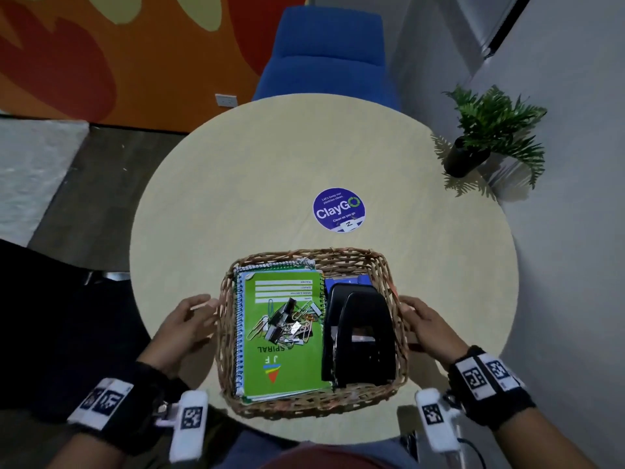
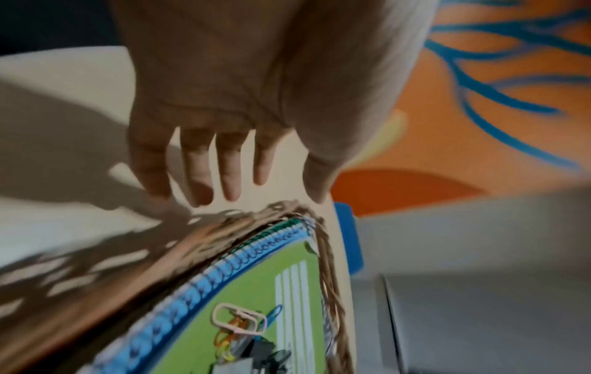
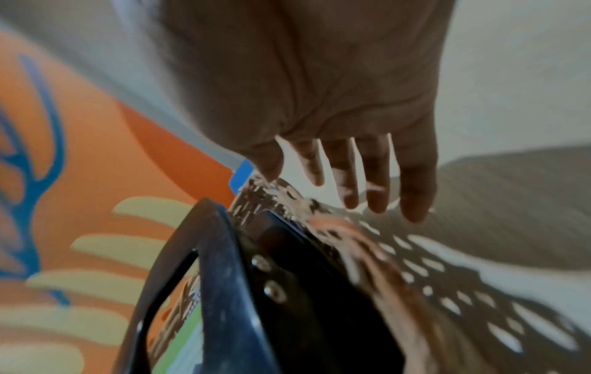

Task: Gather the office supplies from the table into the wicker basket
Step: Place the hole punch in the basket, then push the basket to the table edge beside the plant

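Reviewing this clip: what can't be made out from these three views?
- Blue item: head view, mostly covered by the hole punch.
- Notebooks under the green notebook: only edges show; count unclear.
- Left hand, right hand against the wicker basket: wrist views blurred, contact unclear.
- Notebook label: too small.

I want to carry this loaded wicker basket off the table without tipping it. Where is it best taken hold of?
Probably at the middle of its two side walls, one hand from each side, since the wicker basket shows no handles. The black hole punch stands on the right, the green spiral notebook with loose paper clips on the left, so a level two-sided grip suits it.
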{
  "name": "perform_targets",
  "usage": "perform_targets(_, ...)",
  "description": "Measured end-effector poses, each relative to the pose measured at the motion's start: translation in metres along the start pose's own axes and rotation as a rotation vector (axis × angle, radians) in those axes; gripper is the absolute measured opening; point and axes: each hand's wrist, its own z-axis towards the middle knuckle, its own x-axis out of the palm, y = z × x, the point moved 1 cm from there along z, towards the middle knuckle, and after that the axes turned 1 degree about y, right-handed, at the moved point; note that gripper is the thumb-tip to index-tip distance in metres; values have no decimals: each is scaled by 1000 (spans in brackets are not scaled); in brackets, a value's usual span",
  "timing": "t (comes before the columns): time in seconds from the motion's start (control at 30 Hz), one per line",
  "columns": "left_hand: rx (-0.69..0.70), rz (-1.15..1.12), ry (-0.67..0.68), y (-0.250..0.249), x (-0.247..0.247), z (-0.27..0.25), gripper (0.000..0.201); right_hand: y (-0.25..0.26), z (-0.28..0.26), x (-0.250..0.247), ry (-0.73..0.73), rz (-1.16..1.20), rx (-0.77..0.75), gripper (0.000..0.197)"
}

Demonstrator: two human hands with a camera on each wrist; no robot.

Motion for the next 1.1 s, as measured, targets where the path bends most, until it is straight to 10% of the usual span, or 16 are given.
perform_targets(0.1, -305, -189, 241, 33, -5, 3, 63, -3, -4, 6, 150, 234, 216, 43)
perform_targets(0.23, -300, -332, 462, 49, 3, -3, 43, -6, -3, 11, 246, 360, 290, 54)
perform_targets(0.53, -34, 81, 189, 36, 15, -11, 40, 2, -6, 22, 256, 297, 78, 33)
perform_targets(1.1, 241, 647, 322, -144, 112, 39, 31, 1, -14, -29, -22, 617, 23, 36)
